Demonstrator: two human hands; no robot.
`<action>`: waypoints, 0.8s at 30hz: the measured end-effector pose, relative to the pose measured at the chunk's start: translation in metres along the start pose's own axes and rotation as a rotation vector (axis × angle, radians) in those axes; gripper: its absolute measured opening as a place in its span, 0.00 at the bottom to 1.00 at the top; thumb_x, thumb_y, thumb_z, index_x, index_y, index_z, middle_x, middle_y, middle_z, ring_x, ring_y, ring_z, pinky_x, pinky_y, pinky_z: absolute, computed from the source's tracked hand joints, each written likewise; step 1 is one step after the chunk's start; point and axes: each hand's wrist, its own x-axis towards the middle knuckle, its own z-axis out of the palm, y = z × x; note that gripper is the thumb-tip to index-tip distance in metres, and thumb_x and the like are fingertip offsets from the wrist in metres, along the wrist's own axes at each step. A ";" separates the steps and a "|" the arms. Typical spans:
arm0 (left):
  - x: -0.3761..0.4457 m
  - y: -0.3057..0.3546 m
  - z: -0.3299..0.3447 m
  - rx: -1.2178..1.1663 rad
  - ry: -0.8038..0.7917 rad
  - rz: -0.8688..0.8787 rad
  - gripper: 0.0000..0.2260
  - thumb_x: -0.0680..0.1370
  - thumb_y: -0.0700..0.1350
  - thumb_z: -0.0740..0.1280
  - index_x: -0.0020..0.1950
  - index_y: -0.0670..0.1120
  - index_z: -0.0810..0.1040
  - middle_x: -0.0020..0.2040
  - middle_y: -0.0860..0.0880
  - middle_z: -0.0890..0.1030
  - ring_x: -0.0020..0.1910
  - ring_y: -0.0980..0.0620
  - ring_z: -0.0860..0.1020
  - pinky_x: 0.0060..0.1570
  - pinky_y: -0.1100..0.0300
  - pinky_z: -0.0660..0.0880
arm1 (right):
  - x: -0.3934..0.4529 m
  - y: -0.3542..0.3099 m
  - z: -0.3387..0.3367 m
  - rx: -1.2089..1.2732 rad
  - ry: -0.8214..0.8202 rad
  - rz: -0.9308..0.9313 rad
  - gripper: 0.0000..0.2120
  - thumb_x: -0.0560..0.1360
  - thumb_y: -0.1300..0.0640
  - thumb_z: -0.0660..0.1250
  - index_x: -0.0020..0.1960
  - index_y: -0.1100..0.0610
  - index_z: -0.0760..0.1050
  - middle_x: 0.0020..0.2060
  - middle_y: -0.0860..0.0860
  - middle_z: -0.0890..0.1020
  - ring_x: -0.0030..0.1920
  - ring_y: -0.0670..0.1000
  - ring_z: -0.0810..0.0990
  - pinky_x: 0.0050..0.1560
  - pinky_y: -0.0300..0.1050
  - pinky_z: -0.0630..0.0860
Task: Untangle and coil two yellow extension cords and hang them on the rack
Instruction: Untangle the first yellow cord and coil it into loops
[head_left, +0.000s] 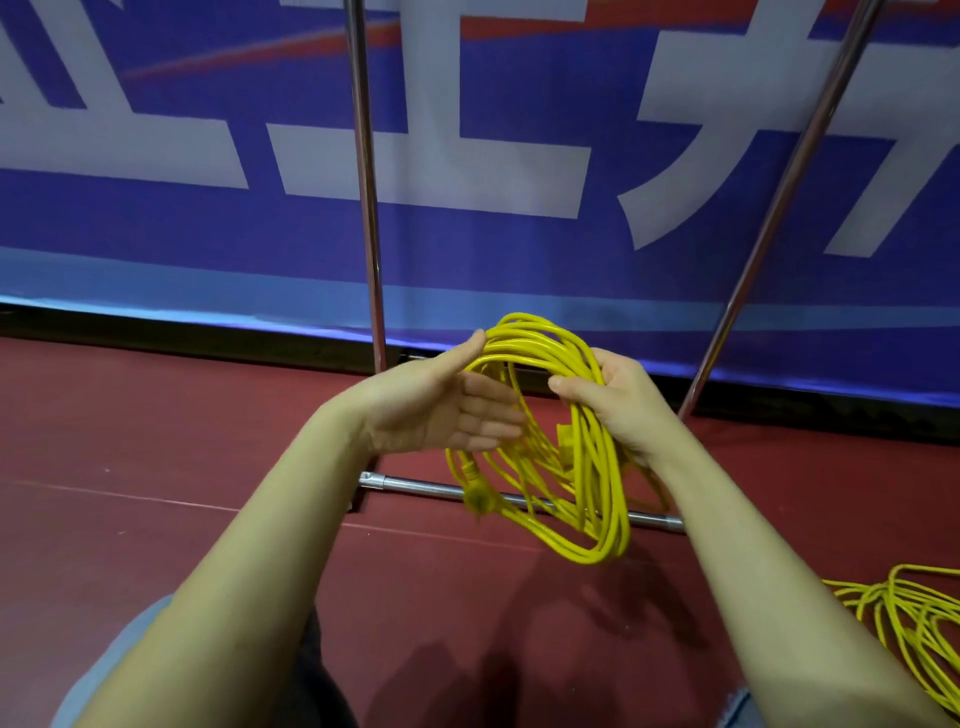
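Observation:
A coiled yellow extension cord (582, 467) hangs in the air in front of the rack. My right hand (618, 400) grips the top of the coil, fingers curled round the bundled loops. My left hand (447, 405) is flat with straight fingers, its thumb touching the coil's upper left side. The cord's yellow plug (478, 500) dangles at the lower left of the coil. A second yellow cord (914, 629) lies loose and tangled on the floor at the lower right. The metal rack shows two upright poles (366, 182) and a low crossbar (415, 486).
A blue banner with large white characters (208, 156) covers the wall behind the rack. The floor is dark red (156, 467). The second rack pole (779, 208) slants up to the right. My knees show at the bottom edge.

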 end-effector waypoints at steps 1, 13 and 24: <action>-0.003 0.002 -0.001 -0.013 0.045 0.130 0.27 0.72 0.57 0.61 0.61 0.38 0.75 0.57 0.40 0.81 0.55 0.46 0.81 0.52 0.56 0.79 | -0.001 -0.001 -0.002 0.008 0.004 0.002 0.08 0.73 0.67 0.67 0.40 0.56 0.74 0.23 0.42 0.73 0.24 0.39 0.69 0.26 0.32 0.67; 0.022 -0.008 -0.023 0.665 0.120 0.353 0.50 0.58 0.51 0.81 0.74 0.51 0.60 0.65 0.55 0.75 0.62 0.61 0.74 0.63 0.62 0.71 | -0.012 -0.005 -0.005 0.216 -0.210 0.048 0.12 0.60 0.57 0.73 0.38 0.60 0.73 0.28 0.52 0.73 0.25 0.46 0.69 0.25 0.35 0.66; 0.024 -0.019 -0.019 0.370 0.294 0.303 0.03 0.66 0.38 0.71 0.35 0.41 0.78 0.27 0.43 0.77 0.28 0.48 0.76 0.38 0.53 0.75 | -0.006 0.003 -0.006 0.248 -0.083 -0.004 0.12 0.58 0.59 0.73 0.39 0.59 0.74 0.29 0.54 0.72 0.26 0.46 0.69 0.27 0.37 0.66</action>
